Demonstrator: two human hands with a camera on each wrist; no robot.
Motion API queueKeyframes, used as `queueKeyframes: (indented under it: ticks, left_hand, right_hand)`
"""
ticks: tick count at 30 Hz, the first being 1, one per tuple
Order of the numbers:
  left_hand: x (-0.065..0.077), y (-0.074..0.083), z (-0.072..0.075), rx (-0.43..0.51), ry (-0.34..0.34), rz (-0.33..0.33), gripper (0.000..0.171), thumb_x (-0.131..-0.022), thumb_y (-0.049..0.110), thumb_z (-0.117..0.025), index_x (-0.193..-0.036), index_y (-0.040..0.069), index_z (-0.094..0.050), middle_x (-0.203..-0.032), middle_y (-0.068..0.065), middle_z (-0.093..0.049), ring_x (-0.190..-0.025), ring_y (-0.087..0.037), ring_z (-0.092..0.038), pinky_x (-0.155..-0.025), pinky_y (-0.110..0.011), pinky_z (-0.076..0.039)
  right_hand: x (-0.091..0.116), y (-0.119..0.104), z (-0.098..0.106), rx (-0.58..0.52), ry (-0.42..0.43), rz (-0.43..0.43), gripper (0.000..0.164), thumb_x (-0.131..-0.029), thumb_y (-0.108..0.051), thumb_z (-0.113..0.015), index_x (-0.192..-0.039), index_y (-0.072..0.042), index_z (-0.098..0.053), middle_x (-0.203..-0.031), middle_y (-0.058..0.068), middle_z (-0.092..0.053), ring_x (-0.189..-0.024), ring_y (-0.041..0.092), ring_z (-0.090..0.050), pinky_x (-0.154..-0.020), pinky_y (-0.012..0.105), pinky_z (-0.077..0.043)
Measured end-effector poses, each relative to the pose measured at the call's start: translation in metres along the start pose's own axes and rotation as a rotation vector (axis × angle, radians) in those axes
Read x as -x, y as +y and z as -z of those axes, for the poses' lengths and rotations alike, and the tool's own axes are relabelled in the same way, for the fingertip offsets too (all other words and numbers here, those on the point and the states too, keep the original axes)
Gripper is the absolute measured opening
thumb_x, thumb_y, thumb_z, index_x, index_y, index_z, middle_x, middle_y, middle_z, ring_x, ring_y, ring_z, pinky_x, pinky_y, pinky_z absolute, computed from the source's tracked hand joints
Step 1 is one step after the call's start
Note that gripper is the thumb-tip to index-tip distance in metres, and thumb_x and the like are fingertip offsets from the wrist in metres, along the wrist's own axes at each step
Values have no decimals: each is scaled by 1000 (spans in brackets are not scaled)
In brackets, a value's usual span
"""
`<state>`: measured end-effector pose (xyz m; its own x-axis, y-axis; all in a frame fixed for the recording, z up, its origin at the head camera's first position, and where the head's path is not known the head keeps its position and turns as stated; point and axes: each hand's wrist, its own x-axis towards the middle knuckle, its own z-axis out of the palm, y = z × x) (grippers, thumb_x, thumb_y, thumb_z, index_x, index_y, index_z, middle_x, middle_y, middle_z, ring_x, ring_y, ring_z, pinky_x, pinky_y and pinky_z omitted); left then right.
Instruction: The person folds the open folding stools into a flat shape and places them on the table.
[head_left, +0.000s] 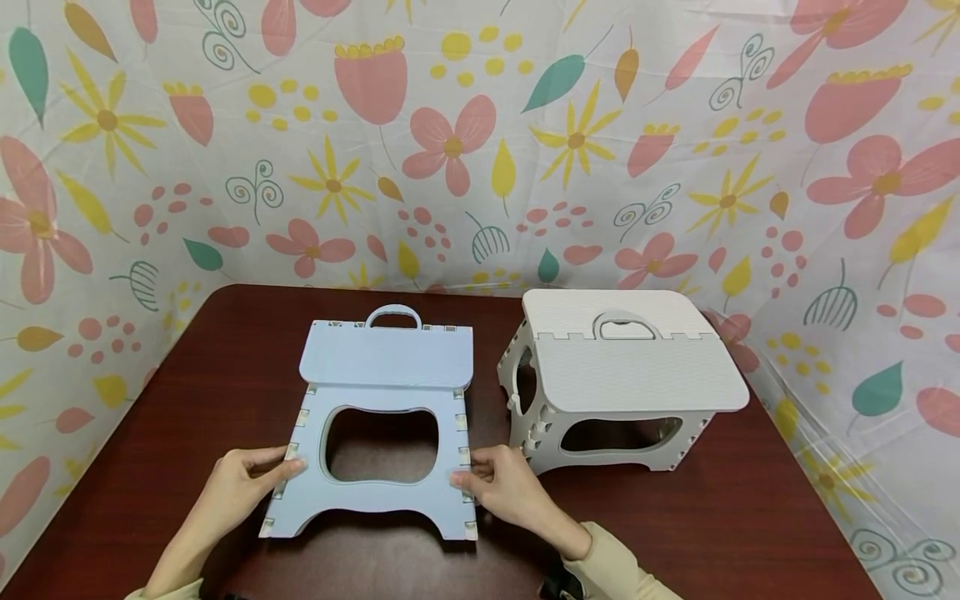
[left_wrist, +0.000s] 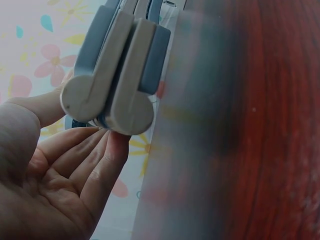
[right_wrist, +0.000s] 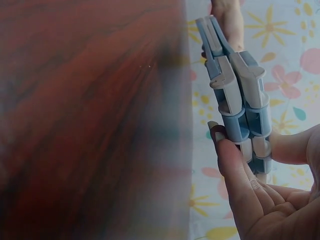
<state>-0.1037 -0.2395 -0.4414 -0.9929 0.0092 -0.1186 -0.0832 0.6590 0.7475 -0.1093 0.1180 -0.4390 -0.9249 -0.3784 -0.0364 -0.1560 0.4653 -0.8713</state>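
A light blue folding stool (head_left: 386, 357), folded flat with its carry handle at the far end, is held between both hands over the table. My left hand (head_left: 238, 487) pinches its left edge, thumb on the front face and fingers behind. At the opposite edge my right hand (head_left: 507, 483) does the same. In the left wrist view the stool's grey hinged end (left_wrist: 117, 75) shows beside the thumb and fingers. The right wrist view shows the blue and grey hinge edge (right_wrist: 240, 100) between thumb and fingers. A white folding stool (head_left: 637, 375) stands unfolded to the right.
The dark reddish-brown table (head_left: 247, 358) bears the white stool on its right side. Behind and at both sides hangs a flower-printed cloth (head_left: 450, 208), close to the table's edges.
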Motion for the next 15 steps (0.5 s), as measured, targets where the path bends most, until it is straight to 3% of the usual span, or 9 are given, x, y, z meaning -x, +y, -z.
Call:
queueKeyframes:
  ticks: [8,15]
  left_hand:
    - [0,-2,-1,28,-33,16,46,-88,39,-70,-118,4,-69,-114,-15,-70,-97,-9,-64,-75,-23,-50]
    - [-1,-1,-2,11,-19,3,46,-88,40,-70,-116,4,-70,-113,-15,-70,-97,-10,-64,-75,-23,-50]
  right_hand:
    - [1,2,-1,-1,3,-10,24,-88,-23,-71,-92,1,-72,-79,13,-74,-57,11,-67,-56,21,-53]
    - [1,5,-1,-13,-1,-17,23,-89,-21,-71,-94,1,-72,-79,12,-75,-56,4,-65,-56,22,-54]
